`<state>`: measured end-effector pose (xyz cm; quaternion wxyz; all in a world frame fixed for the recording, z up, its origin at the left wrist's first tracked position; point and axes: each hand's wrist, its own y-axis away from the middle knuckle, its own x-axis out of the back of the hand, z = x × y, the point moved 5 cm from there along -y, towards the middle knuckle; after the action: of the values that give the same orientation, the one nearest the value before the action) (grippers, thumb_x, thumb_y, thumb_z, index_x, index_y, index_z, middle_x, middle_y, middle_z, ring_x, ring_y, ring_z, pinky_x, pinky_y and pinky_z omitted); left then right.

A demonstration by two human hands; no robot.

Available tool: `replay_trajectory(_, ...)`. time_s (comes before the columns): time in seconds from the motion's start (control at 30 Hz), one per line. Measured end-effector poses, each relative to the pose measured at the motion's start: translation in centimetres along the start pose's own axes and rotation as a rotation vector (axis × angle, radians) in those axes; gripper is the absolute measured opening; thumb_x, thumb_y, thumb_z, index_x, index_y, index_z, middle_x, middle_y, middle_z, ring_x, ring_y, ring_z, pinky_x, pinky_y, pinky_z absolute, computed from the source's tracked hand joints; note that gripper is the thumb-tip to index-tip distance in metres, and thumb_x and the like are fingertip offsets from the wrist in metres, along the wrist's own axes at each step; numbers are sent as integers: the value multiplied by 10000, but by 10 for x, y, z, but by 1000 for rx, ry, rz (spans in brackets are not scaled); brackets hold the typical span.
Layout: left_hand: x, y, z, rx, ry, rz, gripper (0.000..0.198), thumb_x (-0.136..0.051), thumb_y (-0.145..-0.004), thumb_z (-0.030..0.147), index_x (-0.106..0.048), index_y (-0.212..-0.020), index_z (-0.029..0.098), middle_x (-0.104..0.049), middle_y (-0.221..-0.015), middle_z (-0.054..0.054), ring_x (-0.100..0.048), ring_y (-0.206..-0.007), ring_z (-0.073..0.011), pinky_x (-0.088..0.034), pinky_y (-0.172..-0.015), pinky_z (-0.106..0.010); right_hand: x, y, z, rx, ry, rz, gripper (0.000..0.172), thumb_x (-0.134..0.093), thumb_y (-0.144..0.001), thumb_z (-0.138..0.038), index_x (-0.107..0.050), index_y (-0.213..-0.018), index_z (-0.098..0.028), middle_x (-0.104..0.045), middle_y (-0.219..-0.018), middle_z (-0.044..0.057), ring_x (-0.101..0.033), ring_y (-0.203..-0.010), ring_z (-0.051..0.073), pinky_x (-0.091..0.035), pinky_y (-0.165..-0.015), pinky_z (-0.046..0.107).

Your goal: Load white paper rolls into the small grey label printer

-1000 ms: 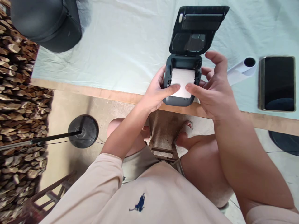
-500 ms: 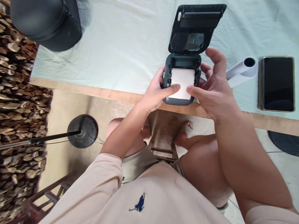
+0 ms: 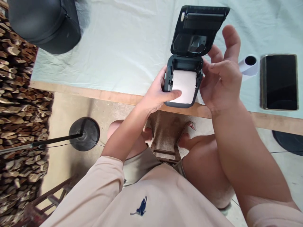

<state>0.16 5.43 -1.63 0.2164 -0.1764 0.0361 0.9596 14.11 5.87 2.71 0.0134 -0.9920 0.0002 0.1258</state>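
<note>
I can read no text or number anywhere; my beige cotton shirt (image 3: pixel 151 201) bears only a small blue emblem.

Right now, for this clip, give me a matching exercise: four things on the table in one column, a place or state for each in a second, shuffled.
1. printer lid
2. paper
3. phone
4. spare roll

a. lying screen-up at far right
b. swung open
c. under the left hand's thumb
d. on its side behind the right hand

Pairs: 1-b, 2-c, 3-a, 4-d
</note>
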Motion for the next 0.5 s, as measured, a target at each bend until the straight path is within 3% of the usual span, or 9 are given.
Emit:
replay_trajectory(0.17, -2, 0, 0, 28, 26, -4, 683, -829, -533, 300, -481, -1119, 243, -572, -911, 23, -605, -760, -72, -505, -659, -191, -1, 5, -4, -8, -190, 52, 621, -444, -597, -202, -352, -1202, -305, -548, -1115, -28, -492, -746, 64, -320, -595, 219)
replay_trajectory(0.3, 0, 2, 1, 28, 10, 4, 682, -819, -558, 309, -471, -1142, 251, -578, -891, 30, -626, -787, -88, -503, -664, -191, 7, 5, 3, 3, -177, 73, 497, -502, -688, -375, -454, -1178, -304, -536, -1099, 6, -519, -863, 81, -412, -654, 209)
replay_trajectory(0.4, 0, 3, 2, 26, 21, -1, 713, -818, -571, 338, -449, -1175, 247, -616, -981, 6, -667, -941, -158, -544, -735, -227, 7, 7, 11, -58, -74, 45, 464, -545, -745, -528, -490, -1150, -310, -513, -1127, 15, -525, -907, 84, -467, -697, 199)
replay_trajectory(0.5, -2, 5, 3, 37, 78, 0, 635, -742, -675, 428, -440, -1204, 249, -625, -1120, -24, -630, -1145, -223, -570, -859, -285, -3, 12, 15, -105, -13, -74, 471, -629, -733, -491, -462, -1142, -327, -519, -1077, 2, -533, -879, 79, -502, -717, 208)
